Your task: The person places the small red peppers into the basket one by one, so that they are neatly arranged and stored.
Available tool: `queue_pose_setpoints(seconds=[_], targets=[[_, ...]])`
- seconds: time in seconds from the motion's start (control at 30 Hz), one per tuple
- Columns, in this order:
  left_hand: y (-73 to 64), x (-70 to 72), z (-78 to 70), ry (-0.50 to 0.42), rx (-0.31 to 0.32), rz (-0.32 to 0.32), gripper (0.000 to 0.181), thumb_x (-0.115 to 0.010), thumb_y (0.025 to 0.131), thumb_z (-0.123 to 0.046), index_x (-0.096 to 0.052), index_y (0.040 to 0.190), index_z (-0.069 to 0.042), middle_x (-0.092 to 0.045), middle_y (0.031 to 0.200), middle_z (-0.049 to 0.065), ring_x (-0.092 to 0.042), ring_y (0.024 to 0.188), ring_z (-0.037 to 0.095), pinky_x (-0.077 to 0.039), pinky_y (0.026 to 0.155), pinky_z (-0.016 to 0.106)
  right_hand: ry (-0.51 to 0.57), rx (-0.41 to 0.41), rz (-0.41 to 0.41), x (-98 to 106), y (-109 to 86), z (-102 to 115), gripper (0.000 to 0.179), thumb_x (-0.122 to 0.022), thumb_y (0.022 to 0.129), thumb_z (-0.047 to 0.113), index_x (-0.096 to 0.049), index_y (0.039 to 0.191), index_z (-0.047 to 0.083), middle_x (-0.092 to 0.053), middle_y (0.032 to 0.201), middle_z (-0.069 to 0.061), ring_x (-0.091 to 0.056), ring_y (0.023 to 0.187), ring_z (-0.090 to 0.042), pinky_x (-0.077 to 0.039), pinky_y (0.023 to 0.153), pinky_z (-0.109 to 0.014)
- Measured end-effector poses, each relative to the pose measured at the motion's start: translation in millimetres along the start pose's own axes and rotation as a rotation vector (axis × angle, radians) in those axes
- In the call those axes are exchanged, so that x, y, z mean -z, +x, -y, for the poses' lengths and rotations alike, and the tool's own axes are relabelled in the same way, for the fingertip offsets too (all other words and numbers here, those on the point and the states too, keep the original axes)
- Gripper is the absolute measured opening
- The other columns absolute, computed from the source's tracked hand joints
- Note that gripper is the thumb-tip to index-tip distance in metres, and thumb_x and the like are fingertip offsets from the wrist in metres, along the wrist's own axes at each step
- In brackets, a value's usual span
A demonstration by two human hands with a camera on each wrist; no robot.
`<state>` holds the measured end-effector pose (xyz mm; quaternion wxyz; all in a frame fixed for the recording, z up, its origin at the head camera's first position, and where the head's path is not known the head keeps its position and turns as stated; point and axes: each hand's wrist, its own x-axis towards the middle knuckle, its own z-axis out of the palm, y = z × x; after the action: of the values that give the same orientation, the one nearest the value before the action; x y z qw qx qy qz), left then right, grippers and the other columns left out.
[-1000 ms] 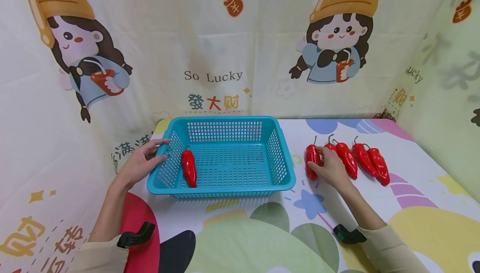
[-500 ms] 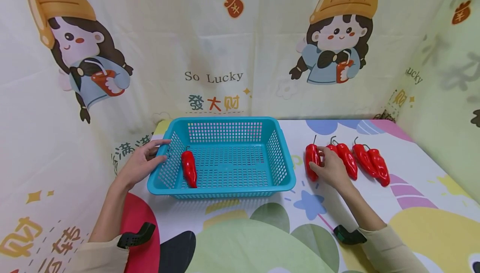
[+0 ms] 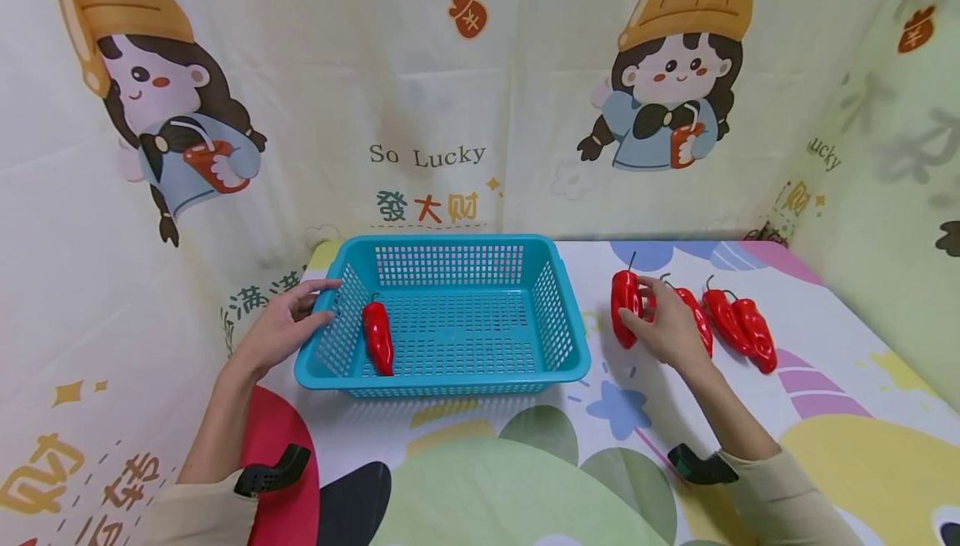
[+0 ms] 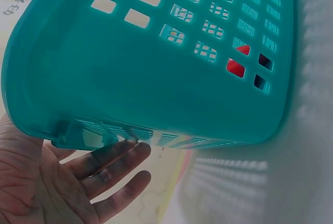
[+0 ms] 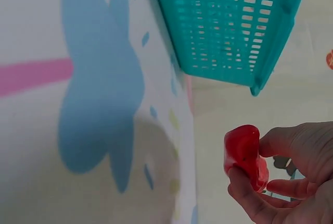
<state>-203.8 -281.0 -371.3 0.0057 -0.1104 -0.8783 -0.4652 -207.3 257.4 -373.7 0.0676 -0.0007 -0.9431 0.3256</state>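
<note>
My right hand [image 3: 663, 328] pinches a glossy red pepper [image 3: 625, 308] with a thin dark stem between thumb and fingers. It hangs just off the table, stem end up. In the right wrist view, the pepper [image 5: 242, 153] is seen from its lower end. My left hand [image 3: 285, 325] holds the left rim of a turquoise plastic basket [image 3: 457, 380], thumb and index finger at the rim. In the left wrist view, several of its fingers [image 4: 117, 169] lie loosely along the basket's outside; the thumb is hidden. One red pepper [image 3: 378, 338] lies inside the basket, at its left.
Several more red peppers [image 3: 726, 323] lie on the table to the right, some partly behind my right hand. A patterned cloth [image 3: 540, 463] covers the table. Printed curtains [image 3: 525, 112] hang behind and at both sides.
My right hand has lifted the leftmost table pepper slightly up and away from me. The left hand and basket stay in place.
</note>
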Motion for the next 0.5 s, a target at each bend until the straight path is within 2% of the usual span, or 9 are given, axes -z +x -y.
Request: queue_pose_setpoints(seconds=[0.23, 0.5], targets=[[0.3, 0.1, 0.5, 0.0, -0.003, 0.003, 0.062, -0.066, 0.098, -0.012, -0.041, 0.154, -0.003, -0.05, 0.144, 0.033, -0.059, 0.12, 0.051, -0.062, 0.081, 0.038, 0.034, 0.035, -0.037, 8, 0.1, 14, 0.085, -0.079, 0.087, 0.022, -0.033, 0.156, 0.001, -0.048, 0.146, -0.029, -0.056, 0.119, -0.048, -0.06, 0.081, -0.057], [0.2, -0.3, 1.7, 0.013, -0.017, -0.007, 0.062, -0.067, 0.098, -0.011, -0.042, 0.153, -0.002, -0.051, 0.144, 0.033, -0.06, 0.119, 0.052, -0.062, 0.081, 0.041, 0.063, 0.051, -0.054, 15, 0.0, 33, 0.087, -0.079, 0.088, 0.022, -0.031, 0.157, 0.003, -0.045, 0.149, -0.027, -0.056, 0.122, -0.047, -0.06, 0.082, -0.057]])
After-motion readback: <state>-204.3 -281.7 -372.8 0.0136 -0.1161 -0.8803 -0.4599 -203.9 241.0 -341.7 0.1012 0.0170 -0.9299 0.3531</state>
